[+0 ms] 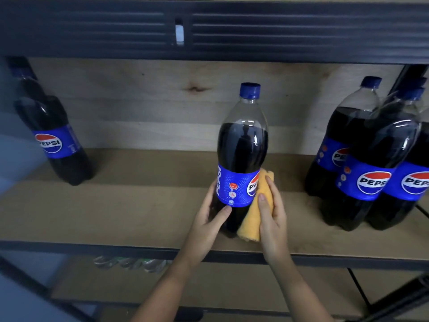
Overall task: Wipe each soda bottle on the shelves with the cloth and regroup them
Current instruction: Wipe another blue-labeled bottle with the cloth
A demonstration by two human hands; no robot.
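— Wooden shelf (139,205) with a plank back: where's your bottle?

— You have the middle bottle (241,149) upright near the front edge, well apart from the lone bottle (55,140) at far left and the cluster of bottles (371,163) on the right.

— And your grip?

— Your left hand (210,219) curls round its lower body, steadying it. Your right hand (271,212) clasps the orange cloth (253,219) and presses it against the bottle's right side.

— So which step?

— Wiping this one, I'd judge. Next you'd likely turn it under the cloth, then stand it beside the cluster.
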